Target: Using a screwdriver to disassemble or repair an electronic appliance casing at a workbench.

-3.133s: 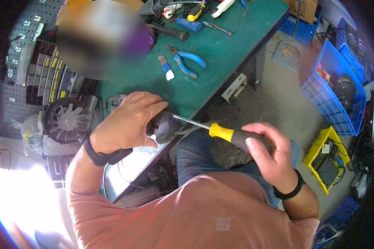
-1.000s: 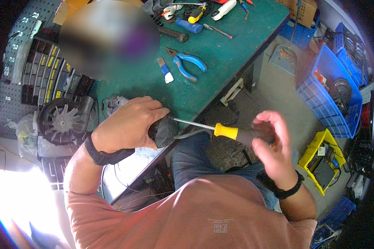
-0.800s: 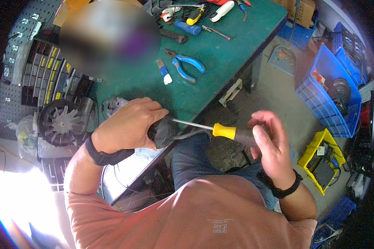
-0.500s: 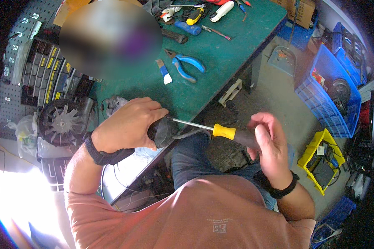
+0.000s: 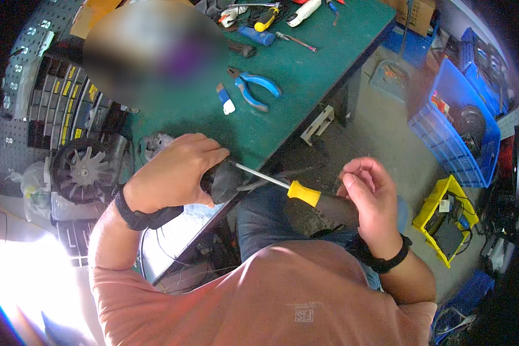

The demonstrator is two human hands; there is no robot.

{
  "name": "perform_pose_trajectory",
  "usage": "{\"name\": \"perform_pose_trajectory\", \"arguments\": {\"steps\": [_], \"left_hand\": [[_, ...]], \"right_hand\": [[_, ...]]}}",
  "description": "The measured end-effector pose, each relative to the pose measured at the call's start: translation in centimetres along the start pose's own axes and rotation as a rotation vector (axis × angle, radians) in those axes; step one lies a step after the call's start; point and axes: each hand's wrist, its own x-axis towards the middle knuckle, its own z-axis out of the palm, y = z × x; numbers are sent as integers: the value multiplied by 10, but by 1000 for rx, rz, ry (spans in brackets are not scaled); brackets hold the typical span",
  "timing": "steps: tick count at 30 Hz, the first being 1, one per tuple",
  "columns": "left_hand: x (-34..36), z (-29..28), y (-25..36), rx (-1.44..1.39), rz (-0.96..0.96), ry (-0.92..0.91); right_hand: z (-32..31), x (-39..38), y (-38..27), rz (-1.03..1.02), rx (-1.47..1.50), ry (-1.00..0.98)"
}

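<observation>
A rounded black part (image 5: pixel 226 183) is gripped in my left hand (image 5: pixel 181 167) at the edge of the green workbench, fingers over its top and thumb along its near side. Against that part rests the tip of a screwdriver (image 5: pixel 304 194) with a yellow and black handle; the exact contact point is too small to make out. My right hand (image 5: pixel 372 193) is at the butt of the handle, which lies against the palm. Its thumb and forefinger are loosely curled above the handle rather than wrapped round it. The other fingers are partly hidden.
On the green workbench (image 5: pixel 305 86) lie blue-handled pliers (image 5: pixel 252 89), a small brush-like piece (image 5: pixel 225 99) and several tools farther back. A black fan wheel (image 5: pixel 86 170) stands at left. Blue crates (image 5: pixel 458 124) and a yellow bin (image 5: pixel 446 222) are on the floor at right.
The screwdriver's handle has tilted down toward me, and the fingers of my right hand have come up off it. My left hand stays on the black part.
</observation>
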Motion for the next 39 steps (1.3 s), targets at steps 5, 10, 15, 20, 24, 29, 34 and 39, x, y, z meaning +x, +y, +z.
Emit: {"name": "perform_pose_trajectory", "arguments": {"steps": [5,10,15,20,24,29,34,39], "left_hand": [[-1,-2,4,1,-41,-21],[-1,-3,6,7,-48,-33],[-2,-4,3,1,-44,-28],[-2,-2,2,4,-25,-20],[-2,-2,1,0,-20,-15],[-2,-3,3,28,-8,-21],[-1,-4,5,23,-31,-39],[-2,-3,5,27,-17,-10]], "right_hand": [[-4,7,-1,26,-31,-26],[-6,12,-13,434,71,-101],[-4,18,-31,716,-70,-372],[2,22,-46,-415,-737,-259],[11,12,-41,-275,-352,20],[5,7,-32,456,224,88],[-4,8,-31,367,127,-66],[-7,5,-30,-372,-329,-287]]}}
